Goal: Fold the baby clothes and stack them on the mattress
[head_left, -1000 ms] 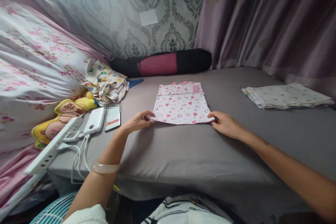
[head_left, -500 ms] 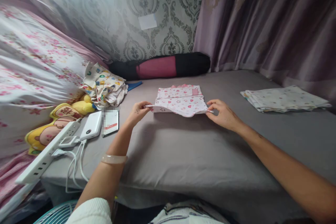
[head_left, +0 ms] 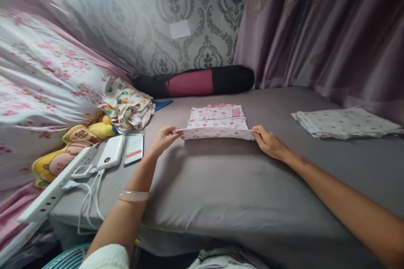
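A folded white cloth point(head_left: 217, 123) with a pink heart and flower print lies on the bed, a pink frill along its far edge and a small pink patch at its upper right. Its near edge is lifted off the bed and stretched in a nearly straight line between my hands. My left hand point(head_left: 164, 138) pinches the left corner of that edge between thumb and fingers. At the opposite corner, my right hand point(head_left: 268, 142) is closed on the fabric in the same way. Whether this cloth is a garment I cannot tell.
Left on the grey bed point(head_left: 221, 189) are a crumpled printed cloth point(head_left: 126, 103), yellow plush toys point(head_left: 59, 157), a phone point(head_left: 134, 149), a white power bank point(head_left: 110, 151) and a power strip point(head_left: 58, 185) with cables. A folded cloth point(head_left: 344, 122) lies right; a black-and-pink roll point(head_left: 192, 83) lies behind.
The near edge of the patterned cloth, sagging in the middle before, is now pulled straight and raised slightly. My right hand has closed more tightly at its corner.
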Demonstrator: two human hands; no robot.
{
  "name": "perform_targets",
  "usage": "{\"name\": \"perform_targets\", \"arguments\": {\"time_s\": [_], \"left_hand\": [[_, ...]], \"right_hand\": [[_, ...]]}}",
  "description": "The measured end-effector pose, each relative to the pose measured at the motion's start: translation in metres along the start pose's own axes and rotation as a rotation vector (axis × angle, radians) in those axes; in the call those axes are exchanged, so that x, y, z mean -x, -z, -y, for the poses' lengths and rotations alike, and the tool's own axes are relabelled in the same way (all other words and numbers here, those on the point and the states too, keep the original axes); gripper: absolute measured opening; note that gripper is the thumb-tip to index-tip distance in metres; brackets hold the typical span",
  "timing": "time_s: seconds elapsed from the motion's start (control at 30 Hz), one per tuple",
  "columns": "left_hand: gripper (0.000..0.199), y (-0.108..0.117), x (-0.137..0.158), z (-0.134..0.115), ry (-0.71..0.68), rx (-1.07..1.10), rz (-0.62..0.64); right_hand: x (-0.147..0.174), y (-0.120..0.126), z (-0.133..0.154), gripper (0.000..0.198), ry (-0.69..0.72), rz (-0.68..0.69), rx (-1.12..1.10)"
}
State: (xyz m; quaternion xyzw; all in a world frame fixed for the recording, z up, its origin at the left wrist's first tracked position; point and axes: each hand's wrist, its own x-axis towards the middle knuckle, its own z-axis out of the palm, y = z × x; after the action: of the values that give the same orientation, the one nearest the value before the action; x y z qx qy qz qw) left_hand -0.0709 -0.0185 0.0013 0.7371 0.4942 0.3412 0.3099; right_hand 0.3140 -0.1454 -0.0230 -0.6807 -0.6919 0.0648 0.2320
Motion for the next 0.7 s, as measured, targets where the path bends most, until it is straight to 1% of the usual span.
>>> {"name": "perform_targets", "arguments": {"time_s": [0.13,0.23,0.3,0.37,0.43,0.53,0.7], "left_hand": [[0.033,-0.008,-0.012,0.001,0.103,0.122,-0.028],[0.033,-0.02,-0.026,0.001,0.129,0.215,-0.081],[0.033,-0.029,-0.037,0.004,0.128,0.255,-0.127],[0.03,-0.038,-0.05,0.008,0.131,0.264,-0.164],[0.027,-0.046,-0.064,0.014,0.142,0.222,-0.191],[0.024,-0.055,-0.084,0.02,0.177,0.075,-0.222],[0.026,-0.067,-0.112,0.019,0.192,-0.18,-0.258]], "right_hand": [[-0.013,-0.006,0.002,0.034,-0.061,-0.14,-0.045],[-0.031,-0.009,0.007,0.035,-0.159,-0.239,-0.081],[-0.045,-0.009,0.009,0.034,-0.246,-0.242,-0.116],[-0.06,-0.011,0.009,0.033,-0.319,-0.211,-0.131],[-0.075,-0.013,0.009,0.032,-0.381,-0.176,-0.11],[-0.096,-0.018,0.008,0.033,-0.466,-0.149,-0.044],[-0.123,-0.027,0.011,0.039,-0.513,-0.171,0.051]]}}
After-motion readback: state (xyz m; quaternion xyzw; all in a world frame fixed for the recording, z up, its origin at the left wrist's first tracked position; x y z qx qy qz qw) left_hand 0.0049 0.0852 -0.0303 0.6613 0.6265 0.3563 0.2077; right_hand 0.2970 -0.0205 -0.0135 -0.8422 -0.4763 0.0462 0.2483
